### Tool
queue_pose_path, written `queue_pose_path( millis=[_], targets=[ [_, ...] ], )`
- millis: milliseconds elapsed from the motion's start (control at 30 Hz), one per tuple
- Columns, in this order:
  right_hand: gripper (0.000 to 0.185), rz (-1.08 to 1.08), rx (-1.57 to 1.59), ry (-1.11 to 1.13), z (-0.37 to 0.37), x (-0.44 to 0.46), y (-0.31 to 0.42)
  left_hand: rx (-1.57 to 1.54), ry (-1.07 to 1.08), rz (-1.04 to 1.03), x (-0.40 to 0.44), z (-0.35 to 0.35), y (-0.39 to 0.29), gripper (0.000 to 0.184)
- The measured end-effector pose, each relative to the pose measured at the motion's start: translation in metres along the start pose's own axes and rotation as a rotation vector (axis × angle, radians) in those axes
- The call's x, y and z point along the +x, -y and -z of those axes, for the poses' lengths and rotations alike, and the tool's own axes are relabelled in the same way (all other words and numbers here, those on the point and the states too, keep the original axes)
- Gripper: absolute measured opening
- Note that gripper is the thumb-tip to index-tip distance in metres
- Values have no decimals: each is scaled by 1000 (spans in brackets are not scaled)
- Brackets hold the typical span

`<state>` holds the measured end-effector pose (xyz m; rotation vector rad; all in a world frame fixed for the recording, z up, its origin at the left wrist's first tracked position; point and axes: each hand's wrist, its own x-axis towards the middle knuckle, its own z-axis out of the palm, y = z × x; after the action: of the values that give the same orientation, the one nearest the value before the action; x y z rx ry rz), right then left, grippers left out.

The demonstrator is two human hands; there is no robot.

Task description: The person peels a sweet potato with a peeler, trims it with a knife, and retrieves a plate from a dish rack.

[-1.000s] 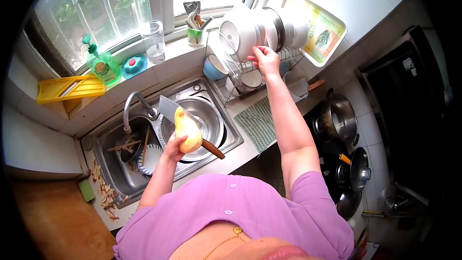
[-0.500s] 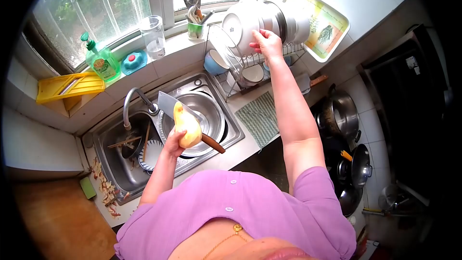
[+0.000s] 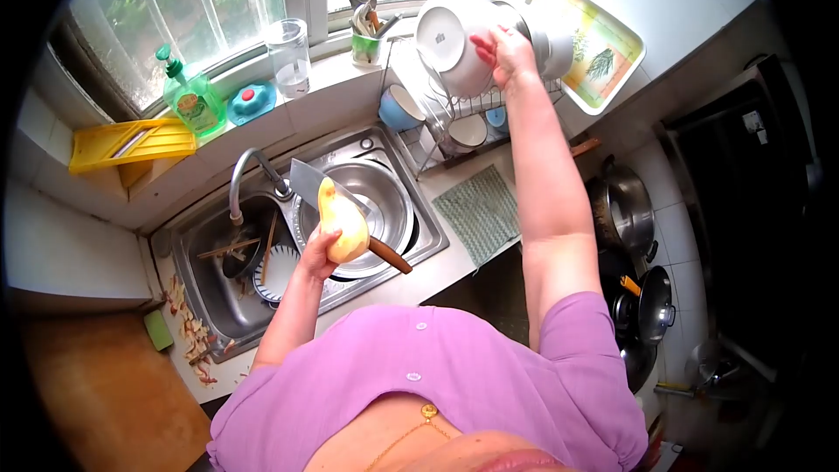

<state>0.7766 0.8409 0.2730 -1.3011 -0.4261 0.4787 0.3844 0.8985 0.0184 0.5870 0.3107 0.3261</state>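
Note:
My left hand (image 3: 321, 253) is wrapped round the bottom of a peeled, pale yellow squash (image 3: 347, 234), holding it up over the sink. Close behind the squash, a cleaver (image 3: 390, 255) lies across the steel basin (image 3: 408, 201), its blade at upper left and its wooden handle at lower right. At the dish rack, my right hand (image 3: 512, 54) grips the edge of a large white bowl (image 3: 466, 74), with the thumb and fingers on its rim. The bowl tilts, its round base facing left. Part of the rim is hidden by the fingers.
Chopsticks and a striped bowl (image 3: 280, 273) are in the left sink under the faucet (image 3: 236, 182). Peelings (image 3: 194, 329) lie on the counter. A green cloth (image 3: 479, 214) is below the rack (image 3: 430, 157). A tray (image 3: 639, 61) leans at right; pots (image 3: 625, 210) stand beyond.
My right hand has moved up and slightly right, and the white bowl has shifted and tilted with it. My left hand still holds the squash in about the same place. The view has shifted slightly.

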Motion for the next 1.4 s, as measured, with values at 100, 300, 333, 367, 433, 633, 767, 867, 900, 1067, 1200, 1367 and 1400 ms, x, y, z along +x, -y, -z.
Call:
queue_pose_path(
  millis=[100,300,333,367,433,633,767,867,900,1067,1200,1367,1400],
  targets=[
    [19,-7,13,-19,3,0,7,8,-25,10,-5,-1,-2,64],
    [19,-24,153,-81,15,6,0,0,-34,11,-6,-3,-2,62],
    [19,-24,158,-80,17,5,2,-1,-41,13,-6,-3,-2,62],
    [18,18,150,-121,20,4,7,3,-42,10,-7,-4,-4,62],
    [14,70,177,-124,29,1,26,-18,-39,15,-9,-7,-6,61],
    [7,141,267,-29,46,-30,72,-1,13,19,-10,-10,-9,60],
    [12,186,246,19,66,-96,75,-46,-14,75,-2,-15,-5,59],
    [18,196,206,109,102,-162,71,-101,-86,141,9,-19,1,58],
    [21,196,174,89,114,-189,68,-72,-109,129,12,-21,5,59],
    [22,170,16,-71,185,-344,54,38,-8,253,19,-63,36,57],
    [16,138,-177,-310,250,-489,39,143,107,381,8,-120,91,55],
    [13,98,-312,-723,322,-685,13,142,243,573,-38,-209,204,57],
    [11,103,-345,-836,337,-723,3,176,253,596,-51,-222,230,57]
  ],
)
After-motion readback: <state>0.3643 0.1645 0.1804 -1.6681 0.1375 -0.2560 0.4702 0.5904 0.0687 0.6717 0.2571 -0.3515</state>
